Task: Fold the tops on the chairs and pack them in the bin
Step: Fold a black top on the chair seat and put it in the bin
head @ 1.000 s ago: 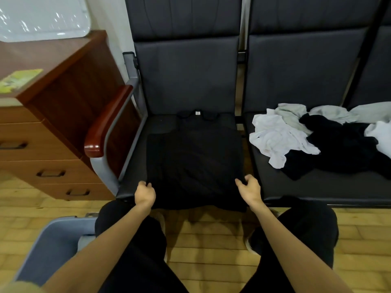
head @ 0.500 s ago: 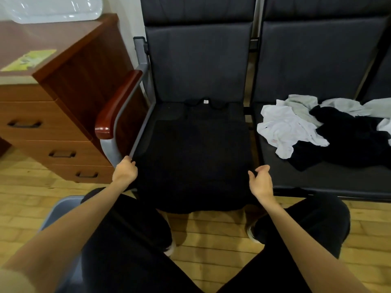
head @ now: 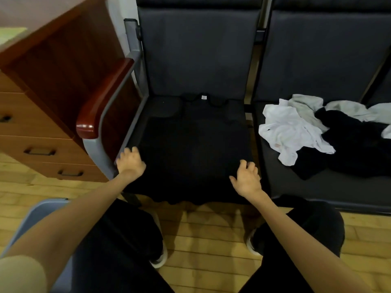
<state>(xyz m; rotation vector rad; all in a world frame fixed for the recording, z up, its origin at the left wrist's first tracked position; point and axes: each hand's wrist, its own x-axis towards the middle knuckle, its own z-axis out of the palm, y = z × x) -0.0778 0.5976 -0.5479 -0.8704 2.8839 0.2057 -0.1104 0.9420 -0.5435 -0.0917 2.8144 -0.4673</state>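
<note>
A black top point(head: 194, 149) lies flat on the left chair seat point(head: 165, 104), its collar with a white label toward the backrest and its hem hanging over the front edge. My left hand point(head: 130, 161) rests at the top's left edge near the front, fingers spread. At the right edge, my right hand point(head: 246, 178) hovers or rests with fingers loosely bent, holding nothing. On the right chair seat point(head: 338, 187) lies a heap of white, grey and black tops point(head: 313, 132). The grey bin point(head: 40, 216) shows at the lower left, partly behind my left arm.
A wooden drawer cabinet point(head: 42, 102) stands left of the chairs. The left chair has a red-brown wooden armrest point(head: 101, 100) close to my left hand. My knees in black trousers are in front of the seats on a wooden floor point(head: 211, 229).
Both hands have slid forward along the sides of the black top, and their fingers have spread. The camera has moved closer to the seat.
</note>
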